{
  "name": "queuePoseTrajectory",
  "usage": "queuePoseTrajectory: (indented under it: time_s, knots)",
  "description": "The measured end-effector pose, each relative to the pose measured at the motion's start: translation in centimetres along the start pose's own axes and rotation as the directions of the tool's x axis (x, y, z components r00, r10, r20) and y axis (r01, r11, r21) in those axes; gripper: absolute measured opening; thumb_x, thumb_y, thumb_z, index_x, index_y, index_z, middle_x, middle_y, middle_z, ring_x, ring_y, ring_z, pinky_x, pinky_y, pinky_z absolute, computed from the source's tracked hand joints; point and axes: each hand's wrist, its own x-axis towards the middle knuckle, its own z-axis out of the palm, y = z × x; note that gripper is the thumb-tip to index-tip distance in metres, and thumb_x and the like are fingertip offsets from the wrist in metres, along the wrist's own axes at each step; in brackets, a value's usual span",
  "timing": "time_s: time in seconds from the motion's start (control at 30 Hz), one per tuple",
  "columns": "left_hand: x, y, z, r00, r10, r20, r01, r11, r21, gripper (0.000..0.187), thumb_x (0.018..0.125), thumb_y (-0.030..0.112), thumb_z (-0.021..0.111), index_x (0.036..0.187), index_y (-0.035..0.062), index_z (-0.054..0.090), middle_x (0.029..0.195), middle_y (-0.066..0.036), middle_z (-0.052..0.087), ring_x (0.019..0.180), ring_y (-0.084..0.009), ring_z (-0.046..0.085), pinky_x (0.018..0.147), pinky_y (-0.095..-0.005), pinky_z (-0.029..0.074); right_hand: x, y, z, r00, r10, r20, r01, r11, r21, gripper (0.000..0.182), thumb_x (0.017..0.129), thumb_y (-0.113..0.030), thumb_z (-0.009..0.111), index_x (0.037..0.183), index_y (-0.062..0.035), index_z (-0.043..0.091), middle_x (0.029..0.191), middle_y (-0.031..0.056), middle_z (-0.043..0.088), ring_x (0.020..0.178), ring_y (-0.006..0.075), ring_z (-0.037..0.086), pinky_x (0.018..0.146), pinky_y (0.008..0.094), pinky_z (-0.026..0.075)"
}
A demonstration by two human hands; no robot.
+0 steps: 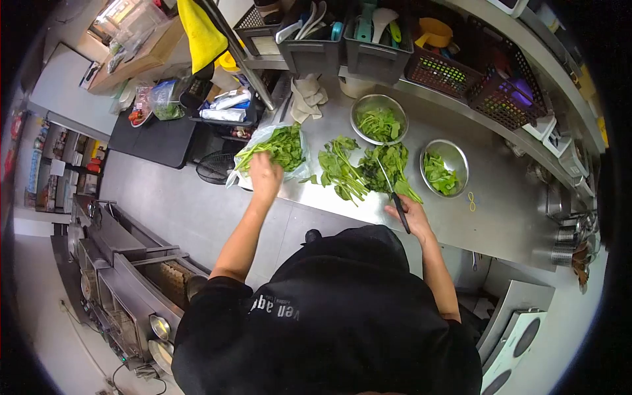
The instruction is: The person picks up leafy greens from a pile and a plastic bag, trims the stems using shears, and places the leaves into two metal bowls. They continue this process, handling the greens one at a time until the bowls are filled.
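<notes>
My right hand (412, 214) is closed around the black handle of a knife (400, 212). The knife's blade lies over a pile of leafy greens (393, 161) on the steel counter. My left hand (266, 176) is at the stems of more greens (287, 150) in an open plastic bag (305, 153); its fingers are blurred and partly hidden. Between the hands lies a bunch of long-stemmed greens (337, 168). One steel bowl (356, 113) behind the piles holds leaves and stems. Another steel bowl (465, 172), to the right, holds loose leaves.
A yellow rubber band (471, 201) lies on the steel counter (510, 217). A crumpled cloth (308, 99) sits at the back. Above hang bins of utensils (376, 58) and dark baskets (442, 74) on a shelf. A yellow cloth (201, 36) hangs beside a metal post (253, 79).
</notes>
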Motion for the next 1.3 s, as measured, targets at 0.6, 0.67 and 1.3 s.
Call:
queuePoseTrajectory:
  time_s: [0.6, 0.67, 1.3]
  knots:
    - [-0.8, 15.1, 13.6, 0.540, -0.389, 0.746, 0.633, 0.772, -0.055, 0.051, 0.080, 0.035, 0.070, 0.105, -0.0064, 0.054, 0.094, -0.028, 0.065, 0.092, -0.0388, 0.064, 0.083, -0.0441, 0.052, -1.4, -2.9, 1.1, 0.993, 0.058, 0.099, -0.054, 0.998, -0.040, 0.078, 0.072, -0.056, 0.074, 0.123, 0.0008, 0.057, 0.089, 0.0175, 0.069, 0.080, 0.0241, 0.066, 0.072, 0.0327, 0.048]
    - [-1.0, 14.0, 15.3, 0.513, -0.369, 0.775, 0.647, 0.760, -0.066, 0.045, 0.078, 0.034, 0.071, 0.095, -0.0068, 0.061, 0.095, -0.028, 0.065, 0.092, -0.0394, 0.064, 0.083, -0.0443, 0.052, -1.7, -3.0, 0.9, 0.997, 0.033, 0.077, -0.031, 0.999, -0.034, 0.078, 0.072, -0.057, 0.073, 0.123, 0.0006, 0.057, 0.084, 0.0167, 0.069, 0.074, 0.0238, 0.066, 0.069, 0.0324, 0.048]
    - [2.6, 13.2, 6.9, 0.562, -0.342, 0.753, 0.730, -0.225, -0.646, 0.009, 0.090, 0.006, 0.058, 0.098, 0.0011, 0.056, 0.086, -0.005, 0.064, 0.070, -0.0099, 0.060, 0.054, -0.0231, 0.047, -1.2, -3.4, -0.1, 0.991, 0.081, 0.102, -0.088, 0.994, 0.066, 0.072, 0.075, -0.044, 0.076, 0.129, -0.0016, 0.054, 0.098, 0.0167, 0.068, 0.089, 0.0226, 0.065, 0.080, 0.0319, 0.048]
